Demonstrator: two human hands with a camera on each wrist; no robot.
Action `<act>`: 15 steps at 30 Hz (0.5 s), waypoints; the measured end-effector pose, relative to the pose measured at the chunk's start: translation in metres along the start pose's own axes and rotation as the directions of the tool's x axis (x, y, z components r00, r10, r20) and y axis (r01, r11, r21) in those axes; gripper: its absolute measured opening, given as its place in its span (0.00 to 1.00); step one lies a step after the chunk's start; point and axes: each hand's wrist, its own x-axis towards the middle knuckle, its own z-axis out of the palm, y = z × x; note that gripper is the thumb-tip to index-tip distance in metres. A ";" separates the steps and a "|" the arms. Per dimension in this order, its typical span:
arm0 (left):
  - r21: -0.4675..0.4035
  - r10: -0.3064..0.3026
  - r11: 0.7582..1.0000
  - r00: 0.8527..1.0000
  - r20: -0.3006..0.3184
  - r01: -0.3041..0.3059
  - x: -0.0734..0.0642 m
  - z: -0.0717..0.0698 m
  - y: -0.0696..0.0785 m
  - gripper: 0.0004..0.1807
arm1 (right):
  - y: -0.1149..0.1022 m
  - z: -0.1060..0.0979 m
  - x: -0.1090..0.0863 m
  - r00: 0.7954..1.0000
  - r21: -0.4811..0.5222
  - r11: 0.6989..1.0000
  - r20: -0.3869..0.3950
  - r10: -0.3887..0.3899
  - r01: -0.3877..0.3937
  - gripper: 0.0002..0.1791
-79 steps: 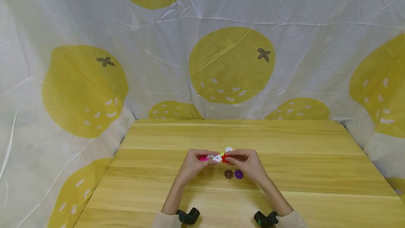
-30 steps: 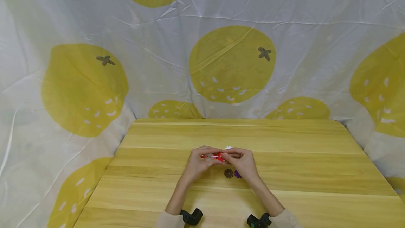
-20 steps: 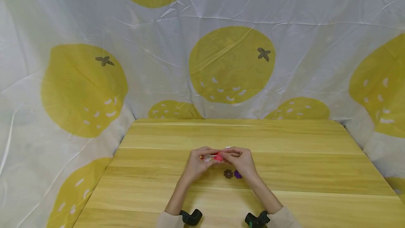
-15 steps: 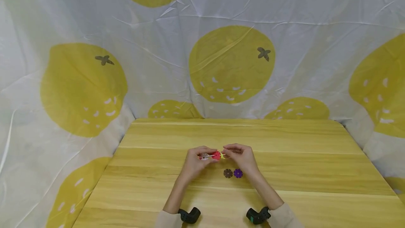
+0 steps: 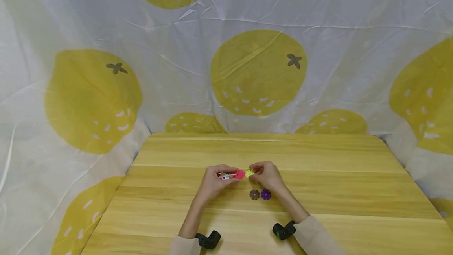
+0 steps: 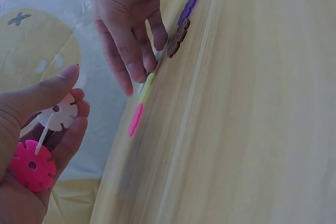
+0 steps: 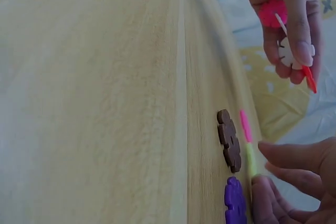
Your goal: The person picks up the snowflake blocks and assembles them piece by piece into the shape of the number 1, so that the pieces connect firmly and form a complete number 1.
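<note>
My left hand (image 5: 211,180) grips a small chain of slotted plastic snowflake discs between thumb and fingers. In the left wrist view the chain shows a pink disc (image 6: 32,166), a thin white one seen edge-on and a white disc (image 6: 64,114). A red disc (image 7: 310,80) sticks out past the thumb in the right wrist view. My right hand (image 5: 267,176) reaches low over the table, fingers loosely bent and spread from the thumb, fingertips right at a yellow-green disc (image 6: 147,87). A second pink disc (image 6: 136,120) lies flat beside that one.
Nearer the body, a brown disc (image 5: 254,194) and a purple disc (image 5: 266,194) lie side by side on the wooden table (image 5: 336,192). Black wrist cameras sit on both forearms. A lemon-patterned cloth (image 5: 170,70) hangs behind the table and along its sides.
The right hand was together with the left on the red disc; it has let go and moved to the yellow-green disc. The left hand drew slightly left, keeping the chain.
</note>
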 end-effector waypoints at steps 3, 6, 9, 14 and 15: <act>-0.006 0.005 1.000 1.000 0.020 -0.005 0.000 0.001 0.000 0.16 | -0.002 0.002 0.002 1.000 -0.075 0.997 0.001 -0.004 0.004 0.14; -0.011 -0.008 1.000 0.999 0.032 0.008 -0.001 0.001 0.000 0.16 | -0.003 0.003 0.003 1.000 -0.141 0.990 0.013 -0.022 0.023 0.12; -0.020 -0.018 1.000 0.999 0.042 0.019 -0.001 0.001 0.000 0.17 | -0.003 0.002 0.001 0.999 -0.185 0.982 0.017 -0.048 0.050 0.12; -0.065 -0.019 0.998 0.998 0.060 0.023 0.000 0.001 -0.001 0.18 | -0.003 -0.004 -0.004 0.998 -0.162 0.985 0.005 -0.056 0.056 0.14; -0.078 -0.019 0.997 0.998 0.064 0.024 0.000 0.001 -0.001 0.18 | -0.003 -0.006 -0.006 0.999 -0.127 0.991 0.011 -0.048 0.049 0.13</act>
